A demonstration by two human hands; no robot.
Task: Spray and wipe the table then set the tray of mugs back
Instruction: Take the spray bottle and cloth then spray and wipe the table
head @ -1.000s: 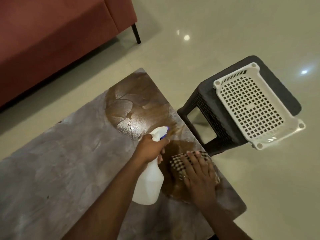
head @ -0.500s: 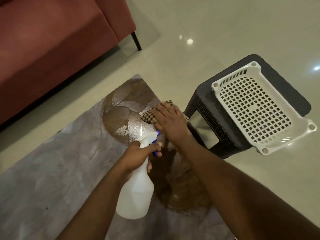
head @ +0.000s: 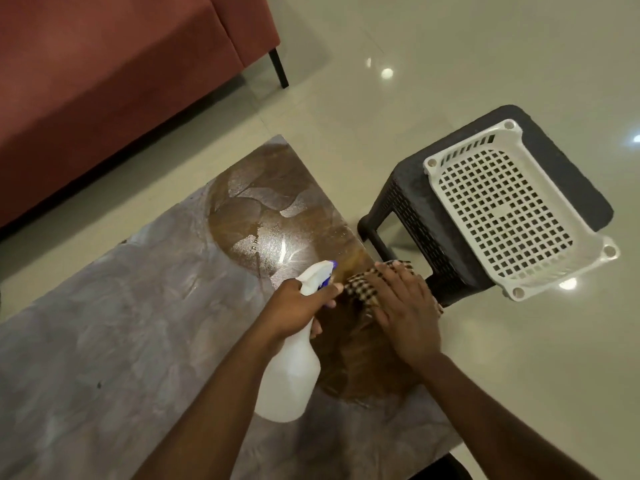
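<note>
Spray bottle, cloth, wet surface, white tray

The white spray bottle (head: 289, 372) hung tilted, nozzle forward, over the grey surface (head: 114, 341), wet and brown at its far end. The checked cloth (head: 360, 289) lay flat at its right edge. The perforated tray (head: 512, 209) sat apart.

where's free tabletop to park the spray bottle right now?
Free: the dusty grey stretch of the tabletop left of the left hand, towards the red sofa. Crowded: the right edge, where that hand holds the white spray bottle and the right hand presses the checked cloth on the wet brown patch.
</note>
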